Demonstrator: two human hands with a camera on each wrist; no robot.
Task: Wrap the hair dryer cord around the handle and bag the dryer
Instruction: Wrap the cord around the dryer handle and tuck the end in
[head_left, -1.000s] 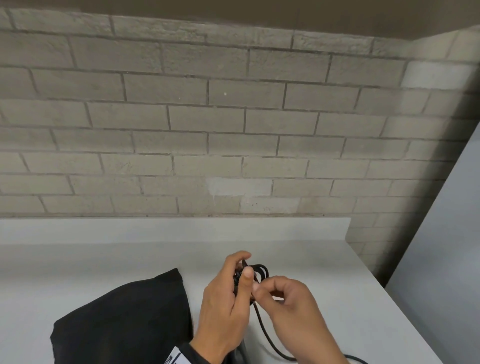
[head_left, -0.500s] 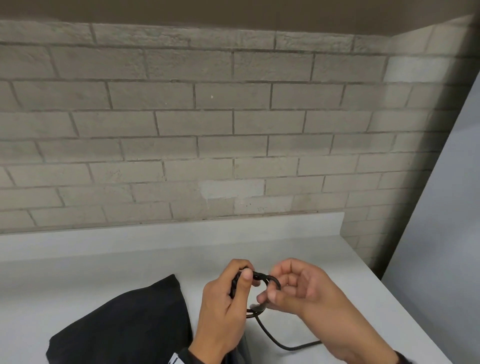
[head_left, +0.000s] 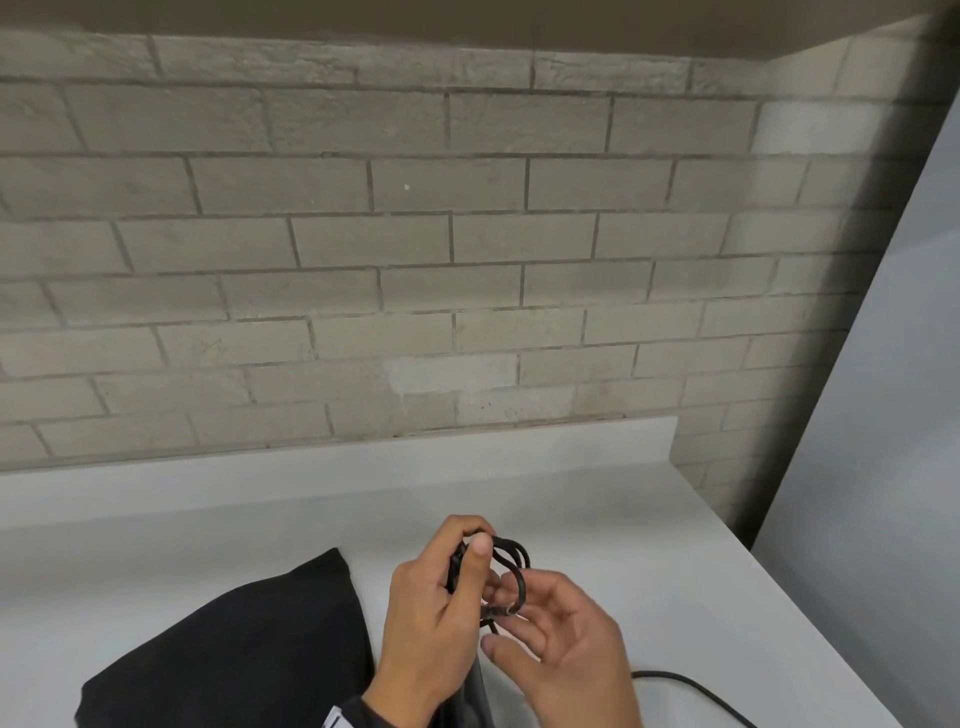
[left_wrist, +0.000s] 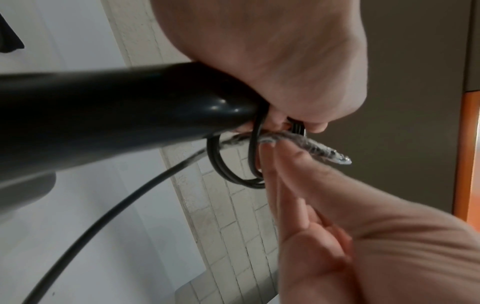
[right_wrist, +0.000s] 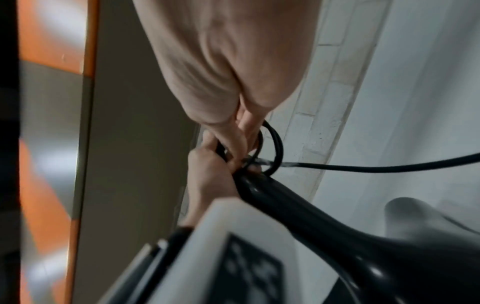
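Grey brick wall (head_left: 467, 234) stands behind a pale grey tabletop (head_left: 649, 545). On the tabletop, at about 8 o'clock from the hands, lies a flat black cloth bag (head_left: 234, 649).

Left hand (head_left: 431, 613) has its grip curled tight round the end of the shiny black plastic hair dryer handle (left_wrist: 116, 107), with the thumb laid along the top. Small loops of the thin black rubber cord (head_left: 511, 566) stick out of this grip at 1 o'clock. From the left wrist, the handle runs away to 9 o'clock and the loops hang down at 5 o'clock from it.

Right hand (head_left: 566, 644) sits just beside the left hand, at 4 o'clock from it. Its grip is narrow, with the fingertips (left_wrist: 270, 156) pinching the cord where a clear crinkly wrap (left_wrist: 319, 152) covers it. The rest of the cord trails off over the tabletop toward 4 o'clock.
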